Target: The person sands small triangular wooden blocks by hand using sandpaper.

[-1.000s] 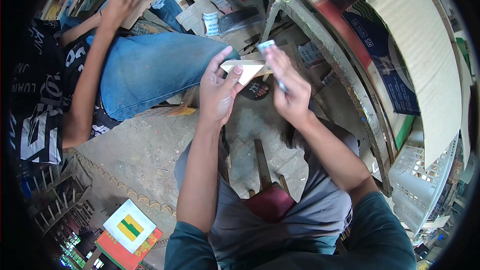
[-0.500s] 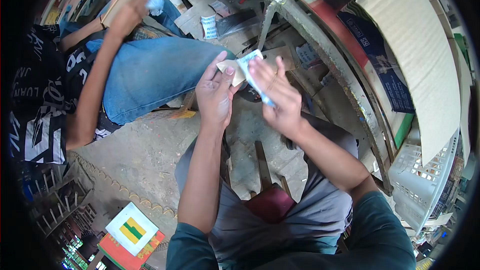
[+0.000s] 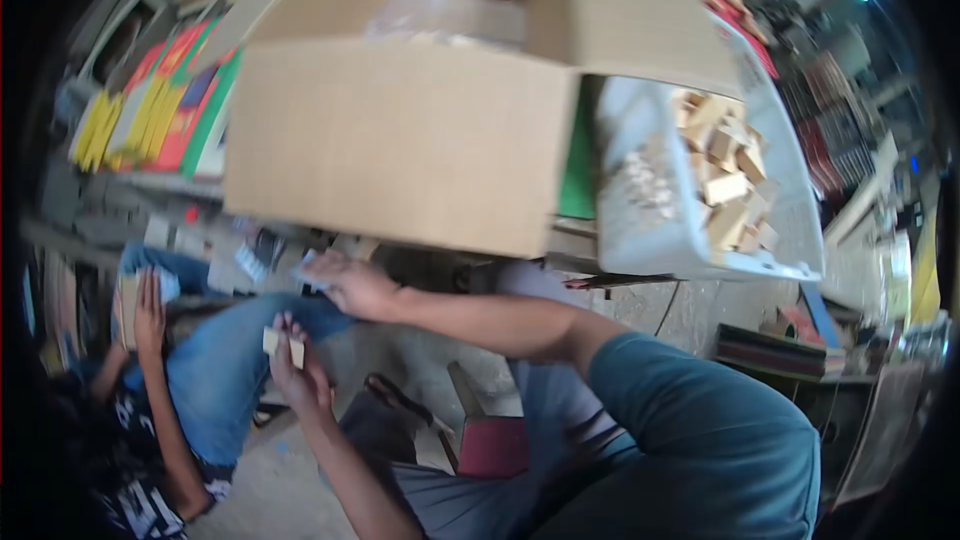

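Note:
My left hand [image 3: 300, 380] is closed around a small pale wooden block [image 3: 297, 354], held up between thumb and fingers. A short way above and to the right, my right hand [image 3: 355, 285] grips a piece of sandpaper [image 3: 315, 268] with a bluish printed back. The sandpaper is apart from the block, and the fingers partly hide it. At the left, another person's hand [image 3: 150, 318] lies flat on a wooden piece [image 3: 128, 310] beside that person's jeans.
A large open cardboard box [image 3: 400, 145] stands ahead, with clear plastic inside. To its right, a white plastic basket [image 3: 625, 225] holds many wooden blocks [image 3: 725, 188]. Colourful stacked boards [image 3: 150, 130] lie at the far left. A dark red stool seat [image 3: 493, 445] shows between my legs.
My view has swung up and to the right, bringing the cardboard box and basket of blocks into sight. My right hand with the sandpaper has come away from the block in my left.

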The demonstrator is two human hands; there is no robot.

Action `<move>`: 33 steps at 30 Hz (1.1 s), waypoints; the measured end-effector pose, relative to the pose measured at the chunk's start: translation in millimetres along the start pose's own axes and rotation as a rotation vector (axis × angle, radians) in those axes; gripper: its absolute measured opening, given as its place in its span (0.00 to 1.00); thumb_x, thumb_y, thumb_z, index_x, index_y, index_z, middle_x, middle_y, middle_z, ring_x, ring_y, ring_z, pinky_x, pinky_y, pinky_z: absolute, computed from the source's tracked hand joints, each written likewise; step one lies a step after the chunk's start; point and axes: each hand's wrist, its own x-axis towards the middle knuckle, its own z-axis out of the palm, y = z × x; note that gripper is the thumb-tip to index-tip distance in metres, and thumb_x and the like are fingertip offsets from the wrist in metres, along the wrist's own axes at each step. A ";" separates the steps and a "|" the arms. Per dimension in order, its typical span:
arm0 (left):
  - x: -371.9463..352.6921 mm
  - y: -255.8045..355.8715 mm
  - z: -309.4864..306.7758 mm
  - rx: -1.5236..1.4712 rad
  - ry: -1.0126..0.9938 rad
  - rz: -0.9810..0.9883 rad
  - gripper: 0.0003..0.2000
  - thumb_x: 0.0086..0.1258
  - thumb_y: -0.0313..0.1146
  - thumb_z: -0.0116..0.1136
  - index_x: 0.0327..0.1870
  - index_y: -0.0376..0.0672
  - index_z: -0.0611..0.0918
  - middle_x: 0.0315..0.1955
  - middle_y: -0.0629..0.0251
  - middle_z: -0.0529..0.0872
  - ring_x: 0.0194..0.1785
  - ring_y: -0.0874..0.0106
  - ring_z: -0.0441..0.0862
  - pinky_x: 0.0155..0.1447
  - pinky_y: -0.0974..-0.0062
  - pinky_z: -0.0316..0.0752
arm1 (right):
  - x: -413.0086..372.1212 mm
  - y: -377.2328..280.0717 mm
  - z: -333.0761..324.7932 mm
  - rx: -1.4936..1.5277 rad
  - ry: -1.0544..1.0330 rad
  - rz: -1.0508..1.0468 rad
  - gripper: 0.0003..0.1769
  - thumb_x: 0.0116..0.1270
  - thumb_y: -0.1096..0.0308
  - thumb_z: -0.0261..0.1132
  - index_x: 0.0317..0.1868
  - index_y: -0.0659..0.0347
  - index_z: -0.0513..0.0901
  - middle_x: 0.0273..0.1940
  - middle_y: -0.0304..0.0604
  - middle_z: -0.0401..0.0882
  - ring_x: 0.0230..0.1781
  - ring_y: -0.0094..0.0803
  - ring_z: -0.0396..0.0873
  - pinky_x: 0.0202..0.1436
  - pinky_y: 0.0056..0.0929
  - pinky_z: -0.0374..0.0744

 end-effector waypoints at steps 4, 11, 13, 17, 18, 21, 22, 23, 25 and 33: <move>-35.6 -4.6 40.0 0.002 0.237 0.056 0.21 0.78 0.40 0.47 0.64 0.38 0.66 0.47 0.58 0.77 0.50 0.71 0.76 0.61 0.73 0.74 | -14.1 11.6 -0.8 -0.029 -0.041 0.093 0.18 0.64 0.76 0.56 0.55 0.63 0.78 0.52 0.55 0.79 0.56 0.50 0.75 0.60 0.42 0.74; -162.4 -32.5 106.2 -0.198 0.070 -0.248 0.22 0.73 0.50 0.51 0.53 0.38 0.70 0.44 0.61 0.76 0.44 0.71 0.78 0.40 0.80 0.86 | -63.6 -27.4 -52.3 0.136 0.013 0.213 0.19 0.57 0.78 0.55 0.48 0.61 0.82 0.40 0.60 0.81 0.44 0.58 0.79 0.50 0.46 0.77; -193.4 -43.4 125.1 -0.289 0.029 -0.293 0.11 0.68 0.35 0.52 0.43 0.35 0.72 0.42 0.56 0.73 0.39 0.69 0.74 0.32 0.84 0.81 | -84.7 -40.3 -58.1 0.149 0.131 0.191 0.19 0.57 0.78 0.54 0.49 0.61 0.82 0.40 0.60 0.81 0.43 0.57 0.79 0.50 0.46 0.77; -196.1 -71.8 57.0 -0.427 0.005 -0.356 0.14 0.67 0.41 0.54 0.33 0.37 0.73 0.32 0.61 0.76 0.31 0.73 0.74 0.20 0.85 0.69 | -127.5 -93.5 -73.4 0.086 0.183 0.262 0.23 0.57 0.79 0.54 0.53 0.59 0.82 0.42 0.59 0.81 0.43 0.56 0.80 0.49 0.45 0.78; -191.5 -74.6 37.7 -0.356 0.071 -0.400 0.15 0.69 0.44 0.51 0.32 0.38 0.74 0.28 0.63 0.76 0.26 0.75 0.73 0.18 0.85 0.68 | -141.1 -102.3 -73.8 0.102 0.109 0.298 0.24 0.56 0.79 0.54 0.54 0.59 0.81 0.44 0.59 0.81 0.44 0.55 0.80 0.50 0.44 0.78; -179.9 -83.5 16.6 -0.200 0.164 -0.403 0.17 0.70 0.47 0.47 0.34 0.40 0.76 0.22 0.66 0.78 0.19 0.78 0.72 0.16 0.86 0.65 | -175.6 -131.1 -63.6 0.177 -0.003 0.274 0.26 0.56 0.78 0.56 0.57 0.57 0.80 0.51 0.55 0.80 0.52 0.52 0.78 0.58 0.42 0.75; -183.1 -83.7 13.7 -0.107 0.206 -0.379 0.18 0.70 0.48 0.47 0.37 0.40 0.76 0.20 0.66 0.79 0.16 0.79 0.71 0.15 0.88 0.64 | -183.0 -139.1 -60.0 0.247 -0.039 0.234 0.27 0.56 0.77 0.57 0.59 0.55 0.79 0.56 0.52 0.79 0.58 0.51 0.75 0.64 0.40 0.73; -183.6 -87.8 12.0 -0.288 0.027 -0.392 0.21 0.71 0.52 0.44 0.40 0.41 0.77 0.25 0.64 0.81 0.22 0.76 0.77 0.20 0.85 0.72 | -186.9 -144.2 -56.2 0.246 -0.044 0.229 0.27 0.56 0.77 0.57 0.59 0.55 0.79 0.56 0.52 0.79 0.58 0.51 0.75 0.64 0.40 0.73; -186.2 -86.5 31.3 -0.256 0.079 -0.348 0.22 0.72 0.53 0.43 0.41 0.40 0.77 0.27 0.63 0.81 0.23 0.76 0.77 0.22 0.84 0.73 | -190.8 -156.7 -50.1 0.184 -0.143 0.004 0.29 0.54 0.76 0.59 0.60 0.56 0.78 0.59 0.50 0.77 0.65 0.47 0.70 0.72 0.44 0.64; -195.8 -70.2 46.9 -0.001 0.370 -0.205 0.35 0.73 0.63 0.39 0.56 0.32 0.72 0.40 0.58 0.79 0.35 0.71 0.78 0.35 0.77 0.77 | -187.5 -129.9 -44.9 -0.116 -0.273 0.060 0.31 0.51 0.76 0.61 0.60 0.56 0.78 0.61 0.49 0.75 0.68 0.43 0.67 0.74 0.47 0.60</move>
